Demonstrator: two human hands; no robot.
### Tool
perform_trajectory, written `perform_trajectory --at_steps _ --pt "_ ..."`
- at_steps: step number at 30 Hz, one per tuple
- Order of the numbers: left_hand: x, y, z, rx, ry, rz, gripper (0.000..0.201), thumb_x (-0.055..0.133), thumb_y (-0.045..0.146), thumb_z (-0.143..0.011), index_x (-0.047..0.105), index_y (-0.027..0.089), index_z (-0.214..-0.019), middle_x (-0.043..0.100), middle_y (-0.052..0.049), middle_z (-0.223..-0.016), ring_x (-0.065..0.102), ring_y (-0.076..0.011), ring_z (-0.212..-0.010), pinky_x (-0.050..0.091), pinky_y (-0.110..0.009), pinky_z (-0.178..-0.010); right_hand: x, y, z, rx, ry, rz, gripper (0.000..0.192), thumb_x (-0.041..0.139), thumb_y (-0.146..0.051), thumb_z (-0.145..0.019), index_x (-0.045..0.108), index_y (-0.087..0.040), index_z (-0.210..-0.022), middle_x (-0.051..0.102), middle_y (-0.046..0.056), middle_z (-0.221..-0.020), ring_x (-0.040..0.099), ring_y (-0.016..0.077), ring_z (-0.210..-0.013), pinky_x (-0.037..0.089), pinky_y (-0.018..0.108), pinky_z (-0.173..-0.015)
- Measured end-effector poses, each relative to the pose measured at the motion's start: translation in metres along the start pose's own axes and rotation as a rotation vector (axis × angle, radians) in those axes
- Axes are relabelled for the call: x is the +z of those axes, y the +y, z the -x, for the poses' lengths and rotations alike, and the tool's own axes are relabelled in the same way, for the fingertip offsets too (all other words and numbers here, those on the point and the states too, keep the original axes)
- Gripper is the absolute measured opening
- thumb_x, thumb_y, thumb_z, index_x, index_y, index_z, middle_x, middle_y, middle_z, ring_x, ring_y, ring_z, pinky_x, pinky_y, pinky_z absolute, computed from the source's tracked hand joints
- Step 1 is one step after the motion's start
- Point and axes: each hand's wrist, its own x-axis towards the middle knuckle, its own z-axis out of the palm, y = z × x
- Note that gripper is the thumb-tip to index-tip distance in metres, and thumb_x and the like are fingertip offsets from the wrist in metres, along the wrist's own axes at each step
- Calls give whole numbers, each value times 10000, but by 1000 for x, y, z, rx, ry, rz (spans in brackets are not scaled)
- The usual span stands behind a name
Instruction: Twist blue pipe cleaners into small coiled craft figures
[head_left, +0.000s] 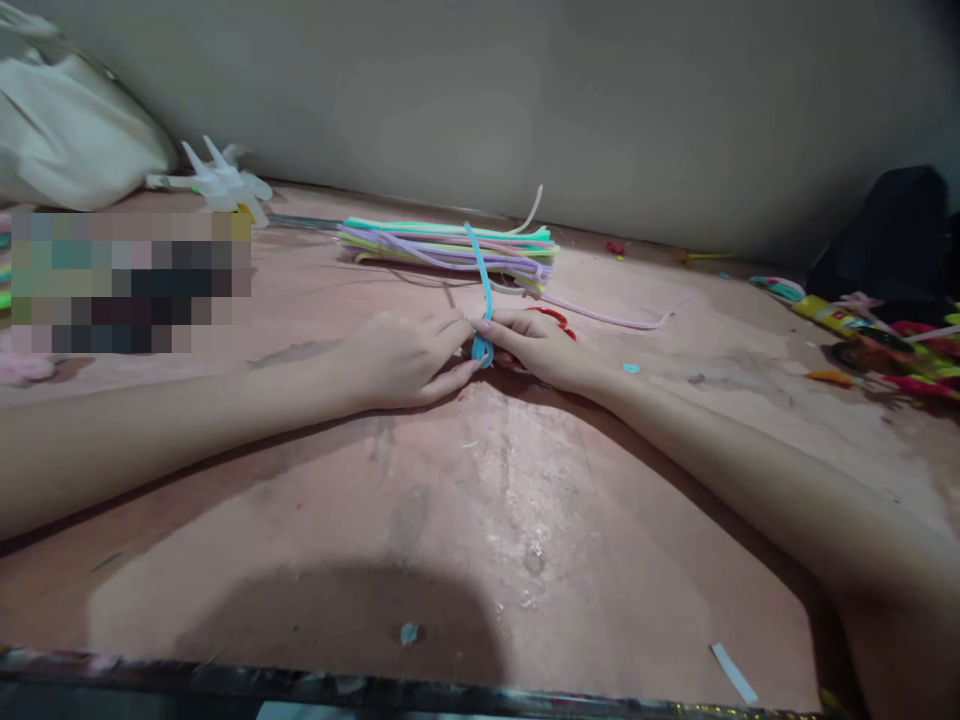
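Note:
Both hands meet above the middle of the table around a light-blue pipe cleaner [481, 270]. Its lower end is bent into a small loop, while the free end sticks up and away from me. My right hand [529, 345] pinches the stem just above the loop. From the other side, my left hand [416, 355] has its thumb and fingers closed on the loop. Parts of the loop are hidden behind the fingertips. Just behind my right hand lie red scissor handles [553, 320], partly covered.
A bundle of pastel pipe cleaners [442, 248] lies beyond my hands, with a loose pink one [607, 312] trailing right. White glue-bottle-like nozzles [225, 185] and a pale bag [75, 130] are back left. Coloured craft bits [911, 350] and a dark bag [885, 240] sit right.

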Motion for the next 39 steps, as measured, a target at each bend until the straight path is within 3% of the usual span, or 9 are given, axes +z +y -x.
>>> perform_trajectory --at_steps 3,6,12,17,21,28,35,39 --pt "-1 3 -1 -88 -82 351 329 479 452 -1056 623 179 -941 676 -52 -817 584 -176 -683 391 -305 -642 0 2 1 -24 8 20 578 620 -730 -1012 583 -195 -796 429 -62 -632 353 90 -564 270 249 -517" --pt "2 6 -3 -196 -57 684 375 461 469 -1089 629 177 -924 658 -31 -810 605 -162 -738 453 -276 -682 1 0 1 -54 60 82 588 613 -739 -1009 566 -201 -776 443 -52 -648 405 103 -612 321 255 -564" --pt "0 10 -9 -378 -153 1061 407 608 482 -1070 659 151 -839 624 1 -670 445 -73 -490 344 -202 -453 2 -5 0 -132 112 240 600 555 -736 -1042 550 -209 -756 473 -32 -667 444 125 -667 357 272 -641" --pt "0 9 -12 -381 -186 1146 434 631 505 -1067 637 154 -813 616 2 -629 454 -63 -445 338 -172 -398 5 -5 0 -71 114 135 624 559 -790 -1010 523 -223 -752 448 -36 -639 435 125 -644 329 263 -584" --pt "1 10 -11 -343 -204 1200 394 600 434 -1088 559 179 -791 535 36 -577 426 -62 -433 331 -167 -409 5 -3 -1 7 145 14 650 566 -816 -990 459 -230 -728 391 -53 -617 341 103 -567 260 263 -502" --pt "-2 12 -7 -274 -247 1163 320 532 340 -1098 590 170 -833 510 31 -628 409 -77 -497 339 -187 -464 2 -1 1 12 142 -89 583 740 -717 -938 498 -215 -768 395 -71 -666 296 79 -574 236 231 -497" --pt "-1 13 -10 -310 -244 1146 368 596 418 -1074 679 145 -843 580 4 -643 425 -79 -500 328 -200 -454 6 -5 0 -18 102 -86 582 754 -740 -907 584 -197 -783 547 -30 -715 482 97 -646 394 226 -558" --pt "-2 12 -11 -317 -227 1149 406 663 487 -1053 741 137 -865 545 19 -578 422 -78 -478 327 -207 -450 7 -5 1 46 101 -154 519 763 -683 -935 582 -204 -845 539 -51 -688 466 81 -571 344 216 -488"
